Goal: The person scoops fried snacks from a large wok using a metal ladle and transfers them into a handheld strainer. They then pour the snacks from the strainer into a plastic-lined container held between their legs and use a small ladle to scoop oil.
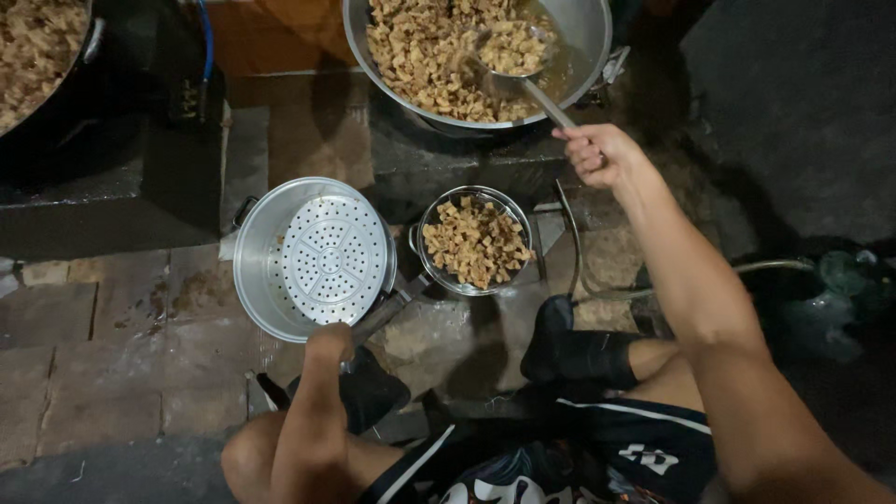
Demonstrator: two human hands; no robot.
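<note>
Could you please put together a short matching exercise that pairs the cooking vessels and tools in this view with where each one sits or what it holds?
Things:
1. large wok
2. wire strainer
3. steel pot
4. ladle

States:
A. holds a perforated steamer plate
B. handle gripped by the left hand, basket full of fried pieces
C. at the top, holding fried pieces in oil
D. handle gripped by the right hand, bowl in the oil

Pairs: 1-C, 2-B, 3-A, 4-D
</note>
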